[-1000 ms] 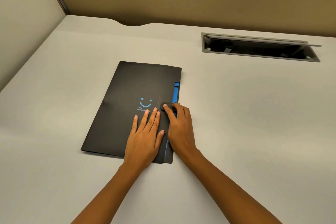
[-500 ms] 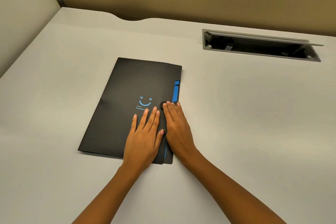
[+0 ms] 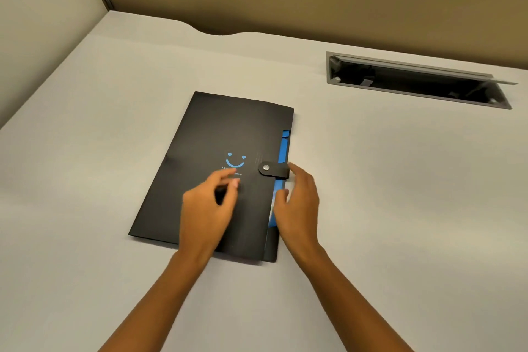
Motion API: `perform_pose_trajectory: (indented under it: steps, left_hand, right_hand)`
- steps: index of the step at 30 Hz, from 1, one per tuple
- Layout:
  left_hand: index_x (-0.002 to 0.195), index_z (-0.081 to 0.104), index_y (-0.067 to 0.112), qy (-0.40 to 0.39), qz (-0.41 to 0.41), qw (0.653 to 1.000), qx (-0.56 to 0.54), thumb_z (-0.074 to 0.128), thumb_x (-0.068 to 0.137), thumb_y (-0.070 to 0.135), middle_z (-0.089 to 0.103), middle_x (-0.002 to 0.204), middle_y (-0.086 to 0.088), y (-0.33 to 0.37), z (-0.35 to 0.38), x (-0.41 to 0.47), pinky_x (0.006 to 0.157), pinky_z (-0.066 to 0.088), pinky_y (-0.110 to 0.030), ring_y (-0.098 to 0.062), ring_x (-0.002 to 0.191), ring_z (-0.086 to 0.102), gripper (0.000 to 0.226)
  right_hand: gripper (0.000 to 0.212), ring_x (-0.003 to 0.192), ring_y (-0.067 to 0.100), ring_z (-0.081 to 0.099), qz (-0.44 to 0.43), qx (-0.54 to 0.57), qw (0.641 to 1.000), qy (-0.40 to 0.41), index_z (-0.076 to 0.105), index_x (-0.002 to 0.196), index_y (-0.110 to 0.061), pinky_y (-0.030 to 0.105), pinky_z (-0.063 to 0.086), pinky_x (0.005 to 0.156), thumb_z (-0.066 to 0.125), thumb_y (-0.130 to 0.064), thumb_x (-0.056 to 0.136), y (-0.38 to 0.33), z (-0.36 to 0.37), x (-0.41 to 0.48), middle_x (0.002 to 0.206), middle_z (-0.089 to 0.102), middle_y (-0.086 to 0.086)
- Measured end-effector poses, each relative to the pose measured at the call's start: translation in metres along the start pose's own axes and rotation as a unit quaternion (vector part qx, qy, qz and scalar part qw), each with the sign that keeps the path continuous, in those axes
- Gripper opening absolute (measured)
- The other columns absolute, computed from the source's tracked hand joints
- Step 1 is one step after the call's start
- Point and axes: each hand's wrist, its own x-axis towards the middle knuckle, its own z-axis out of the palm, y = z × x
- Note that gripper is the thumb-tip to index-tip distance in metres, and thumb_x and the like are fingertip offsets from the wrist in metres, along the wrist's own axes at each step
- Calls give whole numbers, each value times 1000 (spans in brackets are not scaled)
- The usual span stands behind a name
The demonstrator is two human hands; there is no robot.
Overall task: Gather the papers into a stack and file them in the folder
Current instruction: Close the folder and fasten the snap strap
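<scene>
Pale grey table (image 3: 100,151) carries the black snap-closure folder (image 3: 205,137), shut, long axis running 12 to 6. Left hand (image 3: 207,208) hovers over it, right hand (image 3: 298,203) at its 3 o'clock edge; fingers loose, gripping nothing.

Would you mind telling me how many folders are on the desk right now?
1. A single black folder lies closed near the middle of the desk, its snap tab fastened, between the left hand and right hand. No others are visible.
</scene>
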Motion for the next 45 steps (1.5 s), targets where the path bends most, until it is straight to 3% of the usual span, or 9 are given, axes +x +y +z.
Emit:
perform_pose_trajectory:
  steps: [3,6,9,18,21,26,31,37,45]
  left_hand:
    - [119,61,21,57,-61,996,37,57,89,17,70,110,5,-7,-22,14,85,38,-1,5,89,63,30]
    - [135,46,14,45,-135,985,102,54,90,18,52,137,-9,-17,-37,19,106,40,-37,-27,125,50,46]
    - [141,35,6,14,-184,970,157,54,91,25,41,145,-15,-22,-44,20,111,34,-50,-33,133,39,56]
    - [141,36,3,-34,-285,950,122,53,92,33,51,138,-20,-29,-59,32,104,38,-47,-38,127,46,60]
    - [140,39,7,-49,-313,946,64,55,91,34,51,140,-15,-30,-65,42,105,37,-44,-35,128,46,58]
    - [139,42,10,-30,-321,946,-9,60,89,30,49,142,-13,-24,-63,51,107,37,-45,-32,130,46,57]
    - [138,45,10,-2,-292,954,-61,61,89,24,51,141,-11,-6,-54,64,105,40,-44,-32,127,50,53]
    - [137,47,11,30,-247,959,-138,57,88,4,56,136,-7,24,-30,115,103,43,-37,-27,120,55,50]
    - [125,58,7,85,-238,947,-200,49,84,-11,63,125,-8,49,32,206,99,46,-35,-22,104,60,45]
  right_hand:
    - [51,126,21,46,111,82,990,-13,36,136,-17,31,42,100,56,-10,90,-5,-7,-10,140,44,5]
    - [48,123,19,48,161,119,979,-25,37,134,-18,30,44,93,55,-12,90,-7,-13,-18,139,46,4]
    - [48,122,21,49,184,131,973,-55,37,134,-19,28,43,90,55,-13,90,-11,-12,-22,140,46,3]
    - [60,79,9,52,215,178,955,-98,34,138,-27,13,45,61,58,-7,87,-14,-12,-12,134,49,3]
    - [66,94,11,53,175,145,971,-68,34,140,-25,16,47,74,60,-1,84,-11,-9,-11,131,52,5]
    - [68,101,9,48,141,159,977,-23,35,139,-27,0,44,49,60,3,84,-7,-8,-2,133,47,3]
    - [64,110,10,50,97,173,980,21,39,137,-27,2,43,61,61,2,85,-12,-20,26,133,49,0]
    - [64,117,23,55,53,186,980,54,40,138,-23,29,49,92,61,4,84,-32,-44,93,135,51,5]
    - [66,100,16,56,32,201,975,87,42,137,-17,23,52,79,56,14,81,-41,-53,208,127,55,10]
